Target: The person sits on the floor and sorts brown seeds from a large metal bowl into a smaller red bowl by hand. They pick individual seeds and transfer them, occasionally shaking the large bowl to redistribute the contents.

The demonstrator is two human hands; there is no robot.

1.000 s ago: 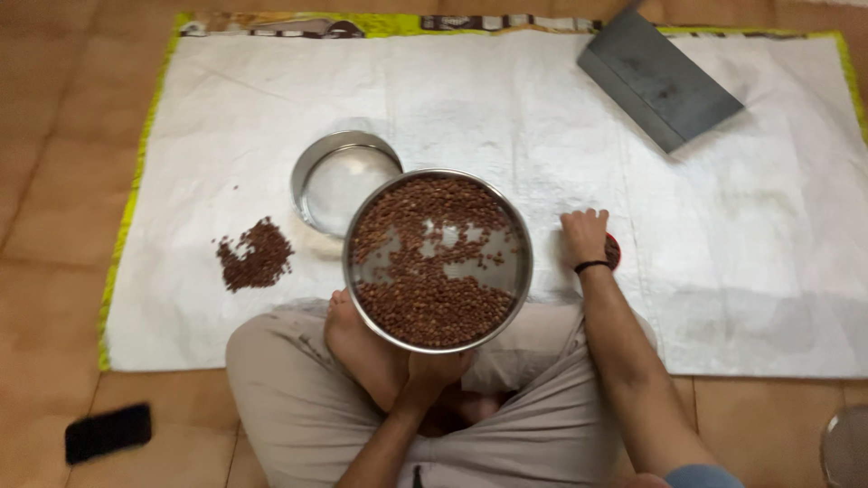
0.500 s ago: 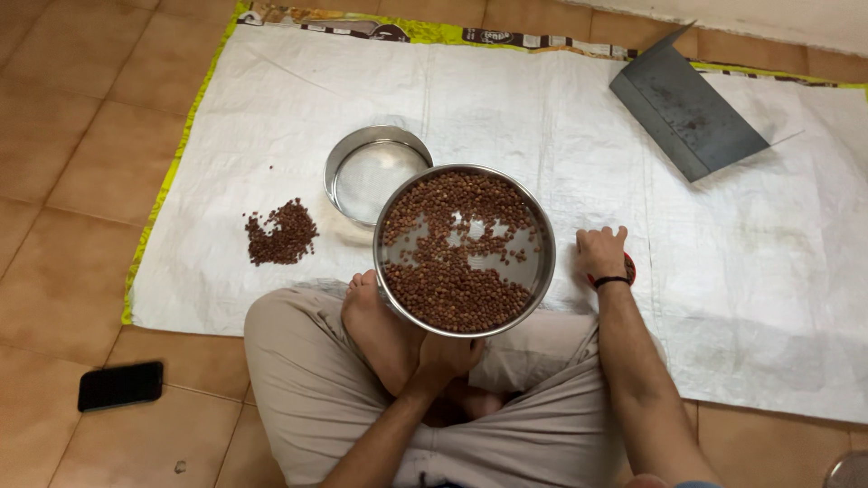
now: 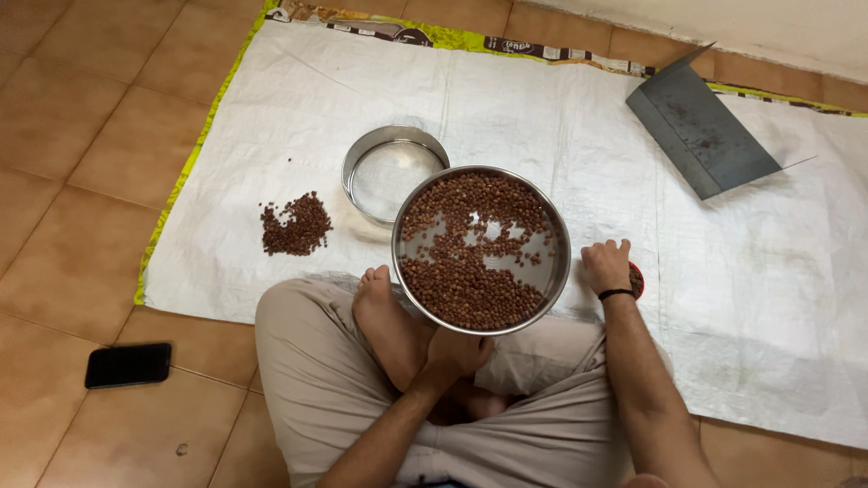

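Note:
I sit cross-legged on a tiled floor at the edge of a white woven sheet [image 3: 542,108]. My left hand [image 3: 457,351] grips the near rim of a round steel plate [image 3: 481,249] from below and holds it level above my knees. The plate carries a layer of small brown grains with bare patches in the middle. My right hand [image 3: 606,265] rests palm down on the sheet just right of the plate, over a small red dish [image 3: 636,279] that is mostly hidden under it. A dark band circles that wrist.
An empty round steel sieve [image 3: 394,174] lies on the sheet beyond the plate. A small heap of brown grains [image 3: 296,224] sits to its left. A grey metal dustpan [image 3: 701,131] lies at the far right. A black phone [image 3: 127,364] rests on the tiles at my left.
The view has shifted, so everything sits further right in frame. The plate stays held in my left hand and my right hand stays on the red dish.

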